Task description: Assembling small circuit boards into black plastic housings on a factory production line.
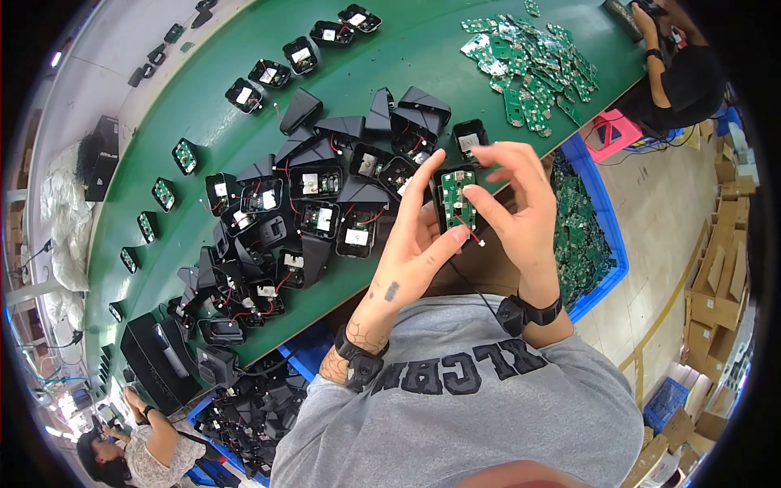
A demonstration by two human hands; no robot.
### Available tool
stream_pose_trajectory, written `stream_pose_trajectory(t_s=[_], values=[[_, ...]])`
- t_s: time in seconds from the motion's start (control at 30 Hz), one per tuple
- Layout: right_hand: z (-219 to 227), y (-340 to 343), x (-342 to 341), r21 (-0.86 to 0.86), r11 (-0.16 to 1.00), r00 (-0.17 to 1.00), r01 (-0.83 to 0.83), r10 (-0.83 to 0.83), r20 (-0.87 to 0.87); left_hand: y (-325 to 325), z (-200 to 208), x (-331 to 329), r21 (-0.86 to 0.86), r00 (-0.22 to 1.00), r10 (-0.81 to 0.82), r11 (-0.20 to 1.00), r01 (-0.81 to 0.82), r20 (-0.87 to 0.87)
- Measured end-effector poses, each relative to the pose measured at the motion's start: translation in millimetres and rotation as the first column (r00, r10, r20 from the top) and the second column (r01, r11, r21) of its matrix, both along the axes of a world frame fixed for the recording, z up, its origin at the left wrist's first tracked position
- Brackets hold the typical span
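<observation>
In front of my chest, a small black plastic housing [442, 213] rests in my left hand [413, 244], whose thumb lies at its near edge and whose other fingers reach along its side. A green circuit board [457, 192] sits in or on the housing's open face; I cannot tell if it is fully seated. My right hand [525, 199] has its thumb on the board, while its other fingers curve above the far right corner, slightly blurred. A short red wire with a white connector [481, 242] hangs out by my left thumb. Just beyond lies another open black housing [469, 140].
Many black housings [317, 180] with red wires crowd the green table [325, 89]. Loose circuit boards [529, 73] lie at the far right. Blue bins [616, 244] hold boards at right and black parts [252, 415] at lower left. Co-workers sit at the lower left [154, 447] and upper right [691, 85].
</observation>
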State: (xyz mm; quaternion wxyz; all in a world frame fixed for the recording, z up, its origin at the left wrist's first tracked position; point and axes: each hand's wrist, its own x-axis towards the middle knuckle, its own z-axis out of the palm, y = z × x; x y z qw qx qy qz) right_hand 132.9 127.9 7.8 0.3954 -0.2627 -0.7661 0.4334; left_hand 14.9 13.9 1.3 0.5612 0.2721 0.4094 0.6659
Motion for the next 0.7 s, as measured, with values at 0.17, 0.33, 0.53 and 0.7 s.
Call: stream_pose_trajectory(t_s=[0.17, 0.33, 0.53, 0.7], values=[[-5, -1, 3, -0.583, 0.721, 0.927, -0.374, 0.276, -0.253, 0, 4, 7, 0.021, 0.995, -0.002, 1.0, 0.004, -0.1], [-10, -11, 2, -0.561, 0.769, 0.949, -0.307, 0.201, -0.245, -1, 3, 4, -0.023, 0.975, -0.062, 0.998, 0.059, -0.214], [-19, -12, 1, -0.599, 0.753, 0.957, -0.273, 0.15, -0.247, -4, 8, 7, -0.107, 0.936, -0.075, 0.993, 0.04, -0.343], [-16, -12, 0, -0.569, 0.765, 0.95, -0.303, 0.193, -0.247, -6, 9, 6, -0.101, 0.906, -0.027, 0.995, -0.018, -0.422]])
